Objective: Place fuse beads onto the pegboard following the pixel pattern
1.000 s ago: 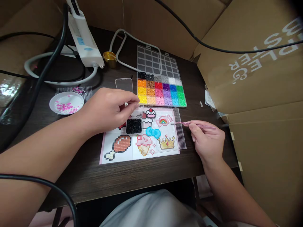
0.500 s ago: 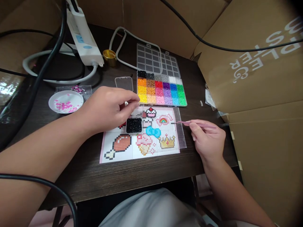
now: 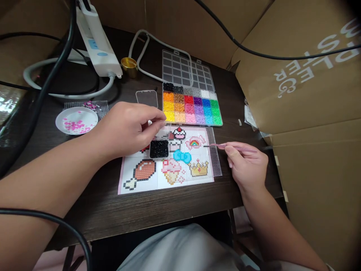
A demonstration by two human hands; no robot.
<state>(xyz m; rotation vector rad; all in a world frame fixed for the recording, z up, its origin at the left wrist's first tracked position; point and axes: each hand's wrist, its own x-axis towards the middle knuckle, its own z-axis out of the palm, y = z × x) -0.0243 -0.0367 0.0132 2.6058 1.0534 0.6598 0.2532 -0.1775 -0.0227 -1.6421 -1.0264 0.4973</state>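
My left hand (image 3: 135, 126) pinches the clear raised lid of a small box of black beads (image 3: 159, 149), which stands over the upper part of a pattern sheet (image 3: 143, 187). Between the fingers of my right hand (image 3: 249, 162) is a pair of pink tweezers (image 3: 237, 147). Their dark tip points left, over the sheet's right side near the rainbow candy picture (image 3: 195, 142). Whether a bead sits at the tip is too small to tell. A clear pegboard (image 3: 216, 165) lies over the sheet's right part. Blue beads forming a bow (image 3: 182, 156) sit near the sheet's middle.
A sorted bead case (image 3: 192, 107) with its lid laid back stands behind the sheet. To the left are a white dish (image 3: 60, 121) with pink beads, a gold cup (image 3: 129, 67) and a power strip (image 3: 100, 52). Black cables (image 3: 52, 81) hang in front. Cardboard walls (image 3: 310, 162) enclose the table.
Almost nothing differs. The whole view has shifted very slightly, and both hands keep their grips and places.
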